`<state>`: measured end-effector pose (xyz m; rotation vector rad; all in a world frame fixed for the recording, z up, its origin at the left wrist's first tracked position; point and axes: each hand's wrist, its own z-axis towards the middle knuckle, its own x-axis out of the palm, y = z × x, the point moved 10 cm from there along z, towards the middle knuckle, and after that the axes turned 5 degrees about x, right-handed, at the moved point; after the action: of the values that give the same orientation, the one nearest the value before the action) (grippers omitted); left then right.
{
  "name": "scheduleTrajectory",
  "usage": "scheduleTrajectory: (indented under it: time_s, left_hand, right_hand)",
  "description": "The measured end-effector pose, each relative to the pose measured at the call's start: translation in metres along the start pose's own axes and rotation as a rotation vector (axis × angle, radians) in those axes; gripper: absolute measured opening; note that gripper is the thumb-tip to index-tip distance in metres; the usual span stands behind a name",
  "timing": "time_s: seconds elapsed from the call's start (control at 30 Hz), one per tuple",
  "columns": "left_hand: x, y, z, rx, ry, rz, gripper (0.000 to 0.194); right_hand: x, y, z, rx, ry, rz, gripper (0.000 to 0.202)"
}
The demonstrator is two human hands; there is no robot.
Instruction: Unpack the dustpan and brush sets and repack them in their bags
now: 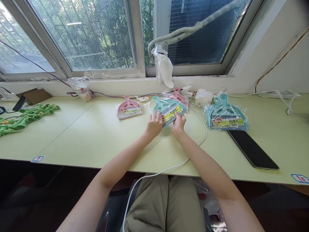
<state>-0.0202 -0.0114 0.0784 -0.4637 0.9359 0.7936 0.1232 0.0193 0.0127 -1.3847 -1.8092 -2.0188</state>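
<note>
Between my two hands is a teal dustpan and brush set (166, 104) in a clear bag with a yellow label, tilted up to the left above the table. My left hand (155, 123) grips its lower left side, fingers over the front. At the lower right edge, my right hand (179, 123) pinches it with the thumb on top. Just behind it lies a pink dustpan set (180, 96), partly covered. Another bagged pink dustpan set (129, 108) rests to the left. On the right, several teal dustpan sets (224, 112) are stacked in their bags.
A black phone (253, 149) lies at the right, touching the teal stack. A white cable (204, 137) crosses the pale green table (79, 138) and hangs over its front edge. Green objects (31, 117) and a cardboard box (37, 96) sit far left. A plastic bag (82, 88) stands by the window.
</note>
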Motion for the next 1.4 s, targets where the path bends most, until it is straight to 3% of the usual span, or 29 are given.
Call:
scheduleTrajectory:
  time_s: [0.17, 0.27, 0.33, 0.37, 0.43, 0.5, 0.57, 0.77, 1.4]
  left_hand:
    - [-0.026, -0.001, -0.003, 0.035, -0.172, -0.32, 0.035]
    - [-0.044, 0.028, -0.01, -0.189, -0.419, -0.553, 0.046]
    - [-0.034, 0.059, -0.017, -0.436, -0.533, -0.796, 0.06]
    - [-0.02, 0.071, -0.019, -0.557, -0.527, -0.953, 0.064]
    - [0.018, 0.075, -0.014, -0.706, -0.339, -1.307, 0.062]
    - [0.041, 0.061, -0.006, -0.707, -0.124, -1.56, 0.055]
    - [0.044, 0.052, -0.003, -0.655, -0.062, -1.676, 0.049]
    - [0.037, 0.048, -0.004, -0.614, -0.17, -1.746, 0.052]
    - [0.029, 0.053, -0.001, -0.575, -0.201, -1.731, 0.073]
  right_hand:
    - [0.0, 0.01, 0.004, -0.035, 0.01, 0.023, 0.028]
    - [0.001, 0.014, 0.003, -0.038, 0.011, 0.032, 0.026]
    - [0.001, 0.013, 0.001, -0.024, 0.005, 0.036, 0.025]
    - [0.002, 0.012, 0.0, -0.013, 0.005, 0.037, 0.025]
    - [0.005, 0.01, -0.003, 0.006, 0.018, 0.037, 0.026]
    - [0.009, 0.008, -0.005, 0.013, 0.039, 0.034, 0.027]
    - [0.012, 0.008, -0.007, 0.018, 0.061, 0.031, 0.027]
    - [0.015, 0.006, -0.006, 0.048, 0.085, 0.022, 0.027]
    - [0.024, 0.009, -0.004, 0.063, 0.184, 0.047, 0.025]
